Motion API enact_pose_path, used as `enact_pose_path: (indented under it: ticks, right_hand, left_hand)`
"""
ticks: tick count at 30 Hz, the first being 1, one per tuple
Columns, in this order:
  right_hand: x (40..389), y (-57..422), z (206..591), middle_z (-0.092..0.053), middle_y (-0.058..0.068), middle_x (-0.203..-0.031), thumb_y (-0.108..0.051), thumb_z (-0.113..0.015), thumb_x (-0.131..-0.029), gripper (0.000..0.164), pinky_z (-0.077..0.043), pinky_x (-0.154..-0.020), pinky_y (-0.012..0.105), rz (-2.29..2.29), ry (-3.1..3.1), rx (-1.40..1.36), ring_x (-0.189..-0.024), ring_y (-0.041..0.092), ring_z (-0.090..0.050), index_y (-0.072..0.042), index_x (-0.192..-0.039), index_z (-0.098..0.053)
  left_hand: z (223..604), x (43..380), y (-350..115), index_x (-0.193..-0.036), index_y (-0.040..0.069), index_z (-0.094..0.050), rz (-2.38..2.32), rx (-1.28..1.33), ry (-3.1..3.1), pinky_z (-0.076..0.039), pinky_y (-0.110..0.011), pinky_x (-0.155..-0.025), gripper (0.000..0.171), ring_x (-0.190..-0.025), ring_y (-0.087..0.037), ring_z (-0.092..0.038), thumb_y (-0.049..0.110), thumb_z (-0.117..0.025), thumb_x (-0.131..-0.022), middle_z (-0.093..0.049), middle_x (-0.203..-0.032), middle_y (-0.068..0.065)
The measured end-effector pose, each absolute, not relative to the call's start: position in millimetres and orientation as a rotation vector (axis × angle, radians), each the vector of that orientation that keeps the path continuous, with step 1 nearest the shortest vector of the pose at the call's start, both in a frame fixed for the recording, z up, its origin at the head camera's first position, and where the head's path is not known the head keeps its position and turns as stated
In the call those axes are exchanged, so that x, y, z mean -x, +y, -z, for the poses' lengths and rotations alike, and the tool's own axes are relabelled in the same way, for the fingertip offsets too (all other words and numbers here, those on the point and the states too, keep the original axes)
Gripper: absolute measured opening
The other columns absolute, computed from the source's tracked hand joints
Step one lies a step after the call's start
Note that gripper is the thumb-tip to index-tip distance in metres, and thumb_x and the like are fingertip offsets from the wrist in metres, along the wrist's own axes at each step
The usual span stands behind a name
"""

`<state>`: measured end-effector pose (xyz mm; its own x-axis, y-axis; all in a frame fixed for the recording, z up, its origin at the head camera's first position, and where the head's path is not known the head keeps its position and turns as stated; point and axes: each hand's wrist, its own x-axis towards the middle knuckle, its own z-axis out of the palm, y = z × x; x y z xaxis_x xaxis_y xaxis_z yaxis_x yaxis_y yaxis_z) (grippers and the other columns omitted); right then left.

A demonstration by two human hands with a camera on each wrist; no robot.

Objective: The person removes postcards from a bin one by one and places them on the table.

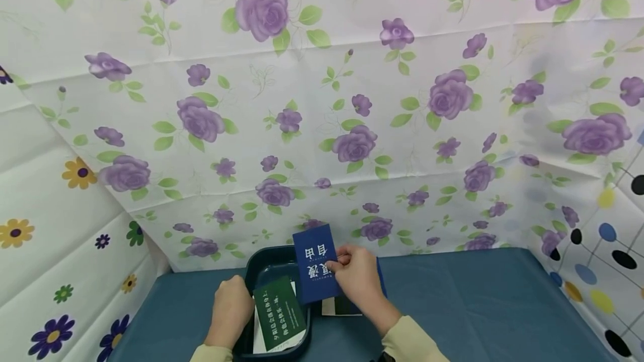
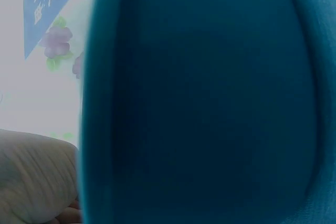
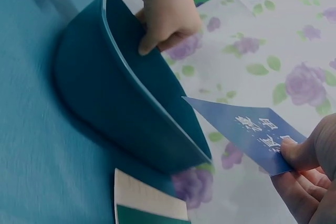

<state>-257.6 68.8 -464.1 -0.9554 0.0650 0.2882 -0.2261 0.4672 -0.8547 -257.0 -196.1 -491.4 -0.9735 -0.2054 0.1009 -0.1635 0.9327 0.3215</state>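
My right hand (image 1: 359,277) pinches a blue card (image 1: 313,286) with white characters between thumb and fingers, holding it up over the right side of a dark teal plastic basin (image 3: 115,93). At the basin's left side, my left hand (image 1: 230,309) grips the rim; in the right wrist view its thumb reaches inside the wall. Inside the basin lies a green card (image 1: 279,314) with white writing, on top of a white card (image 1: 259,339). The basin wall fills most of the left wrist view.
Right of the basin, a cream and dark green card (image 3: 149,192) lies on the teal tabletop (image 1: 453,306). Something blue (image 1: 381,275) shows partly behind my right hand. A flowered cloth (image 1: 322,99) hangs behind the table, with patterned cloths at both sides.
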Motion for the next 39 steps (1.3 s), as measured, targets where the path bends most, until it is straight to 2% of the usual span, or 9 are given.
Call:
enact_pose_path:
  ticks: [10,19,30,39]
  right_hand:
    - [261,99,466,-0.059,-0.004,-0.081,-0.023,-0.073,-0.079,0.027,-0.047,-0.059,0.026,-1.455,-2.466,-0.020,-0.068,0.007,-0.057,-0.009,-0.100,-0.065]
    - [267,130,472,-0.061,-0.002,-0.081,-0.019,-0.076,-0.075,0.029,-0.049,-0.062,0.029,-1.421,-2.433,0.077,-0.074,0.011,-0.059,-0.007,-0.099,-0.066]
    - [272,161,491,-0.059,-0.001,-0.077,-0.021,-0.077,-0.074,0.026,-0.048,-0.062,0.031,-1.307,-2.499,0.193,-0.072,0.012,-0.058,-0.008,-0.093,-0.065]
    - [273,173,508,-0.059,0.000,-0.074,-0.020,-0.078,-0.073,0.027,-0.047,-0.058,0.032,-1.220,-2.590,0.241,-0.069,0.013,-0.057,-0.005,-0.091,-0.065]
  left_hand:
    - [490,259,-198,-0.074,-0.001,-0.057,0.484,-0.238,-2.951,-0.046,-0.042,-0.050,0.009,-0.062,-0.032,-0.059,0.004,-0.065,-0.073,-0.057,-0.069,-0.017]
    - [490,256,-197,-0.073,0.000,-0.058,0.484,-0.245,-2.968,-0.045,-0.042,-0.049,0.007,-0.062,-0.031,-0.059,0.003,-0.064,-0.073,-0.058,-0.069,-0.017]
    - [491,256,-196,-0.074,-0.002,-0.057,0.482,-0.230,-2.941,-0.046,-0.043,-0.050,0.011,-0.062,-0.032,-0.059,0.003,-0.066,-0.071,-0.058,-0.068,-0.018]
    - [491,256,-197,-0.075,-0.002,-0.059,0.482,-0.252,-2.962,-0.046,-0.042,-0.050,0.008,-0.062,-0.031,-0.059,0.002,-0.065,-0.072,-0.058,-0.069,-0.018]
